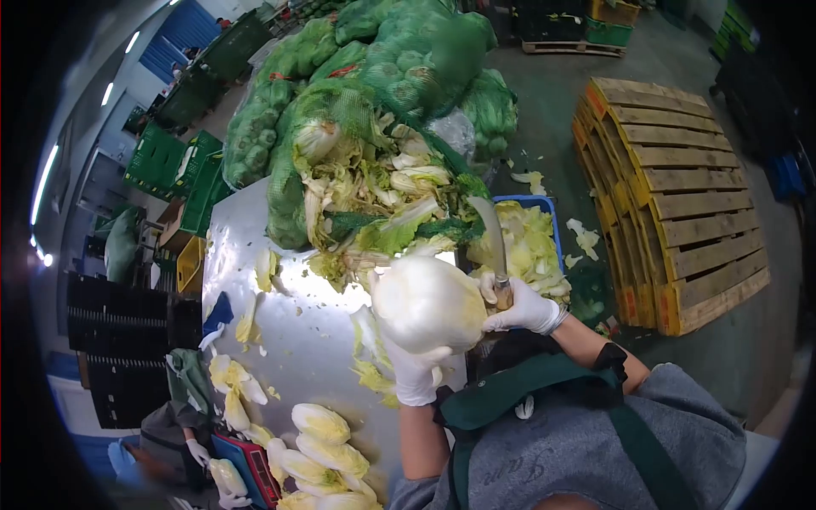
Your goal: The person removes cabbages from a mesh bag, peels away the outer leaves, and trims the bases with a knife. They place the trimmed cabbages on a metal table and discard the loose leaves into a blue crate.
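Observation:
A large pale Chinese cabbage is held up over the metal table, its white rounded side towards me. My left hand, in a white glove, grips it from below. A knife with a curved blade points upward from my right hand, also gloved. The fingers of that hand wrap the brown handle, and its fingertips are close to the cabbage's right side. Loose leaves lie on the table beneath the cabbage.
An open green net sack spills cabbage and leaves at the table's far end. Trimmed cabbages lie at the near left. A blue-rimmed crate holds leaves. Wooden pallets stand right. A co-worker's gloved hands touch a cabbage by a red scale.

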The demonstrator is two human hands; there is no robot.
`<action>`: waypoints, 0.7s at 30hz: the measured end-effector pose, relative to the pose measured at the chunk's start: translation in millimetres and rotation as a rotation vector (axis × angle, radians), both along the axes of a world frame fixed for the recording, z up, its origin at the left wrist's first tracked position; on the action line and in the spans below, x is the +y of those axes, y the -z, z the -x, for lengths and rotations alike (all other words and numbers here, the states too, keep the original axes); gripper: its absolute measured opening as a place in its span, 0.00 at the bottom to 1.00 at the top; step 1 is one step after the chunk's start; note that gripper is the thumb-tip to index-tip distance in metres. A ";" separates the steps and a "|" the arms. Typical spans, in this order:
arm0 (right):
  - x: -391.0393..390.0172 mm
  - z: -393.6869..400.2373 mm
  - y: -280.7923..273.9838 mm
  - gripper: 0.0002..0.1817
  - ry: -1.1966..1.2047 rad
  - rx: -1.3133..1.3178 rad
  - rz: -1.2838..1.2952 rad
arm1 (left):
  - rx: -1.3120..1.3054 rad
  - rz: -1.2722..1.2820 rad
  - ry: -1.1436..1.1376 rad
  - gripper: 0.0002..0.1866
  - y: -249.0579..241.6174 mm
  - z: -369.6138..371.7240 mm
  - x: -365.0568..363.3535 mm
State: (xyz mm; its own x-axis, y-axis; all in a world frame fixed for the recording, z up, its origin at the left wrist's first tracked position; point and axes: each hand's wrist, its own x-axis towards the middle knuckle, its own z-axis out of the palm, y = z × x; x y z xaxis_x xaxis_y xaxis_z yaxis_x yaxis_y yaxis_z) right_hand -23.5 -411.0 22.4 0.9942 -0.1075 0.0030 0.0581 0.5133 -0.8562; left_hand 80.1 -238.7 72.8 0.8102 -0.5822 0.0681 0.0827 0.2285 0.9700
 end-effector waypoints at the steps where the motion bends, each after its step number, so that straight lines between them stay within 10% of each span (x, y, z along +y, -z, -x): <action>1: -0.3 1.1 -13.1 0.24 0.017 0.050 0.195 | -0.144 0.021 -0.019 0.67 -11.4 1.0 -6.5; 4: 2.7 -3.1 -23.1 0.32 0.030 0.069 0.251 | -0.465 -0.043 -0.043 0.70 -8.8 4.1 -5.1; 12: -22.3 8.5 -62.0 0.10 0.197 -0.030 0.686 | -0.693 -0.264 -0.016 0.69 -10.4 -1.9 8.0; 16: -41.0 10.0 -104.6 0.13 0.171 -0.116 1.424 | -0.210 -0.131 0.186 0.63 -0.2 -3.9 13.9; 21: -51.6 -5.2 -109.9 0.14 0.111 -0.360 1.668 | 0.146 -0.063 0.402 0.63 -13.7 3.9 9.2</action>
